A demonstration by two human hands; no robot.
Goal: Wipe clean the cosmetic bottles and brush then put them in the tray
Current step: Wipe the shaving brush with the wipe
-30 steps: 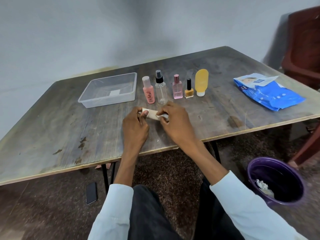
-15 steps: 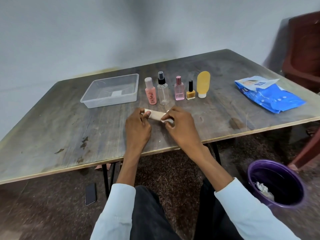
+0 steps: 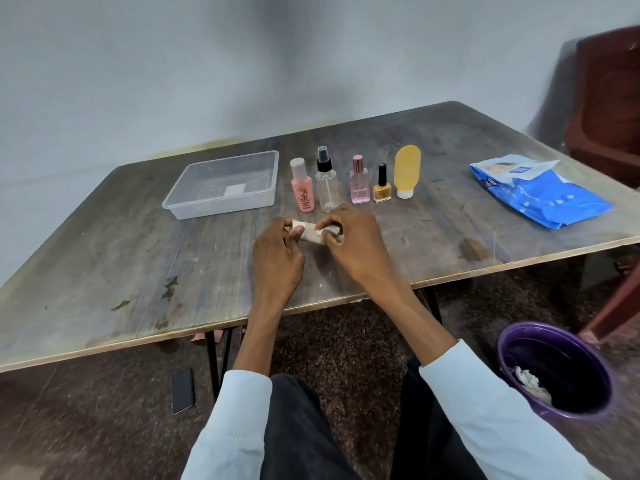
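Worn grey wood forms the table [image 3: 121,258], which stands against a pale wall. Near its front edge the person's two hands meet over a small beige tube [image 3: 306,233] lying sideways just above the tabletop. The left hand [image 3: 277,252] grips the tube's left end with curled fingers and thumb. The right hand [image 3: 353,244] pinches a white wipe [image 3: 320,231] against the tube's right part, its fingers bent round both.

Just behind the hands stands a row of upright bottles: a pink bottle [image 3: 304,187] with a pale cap, a clear spray bottle [image 3: 326,181] with a black nozzle, a pink perfume bottle [image 3: 359,181], a yellow nail polish bottle [image 3: 382,185] with a black cap, and a yellow squeeze tube [image 3: 407,171] standing on its white cap. To the left of the row sits a clear plastic tray [image 3: 180,206], with only a white label showing at its base.

Well off to the right lies a blue wipes packet [image 3: 540,192], its flap open. On the floor at the right stands a purple bin [image 3: 512,344] with crumpled white tissue inside, and a dark phone [image 3: 182,389] lies under the table. A dark red chair [image 3: 609,109] stands by the far right corner.
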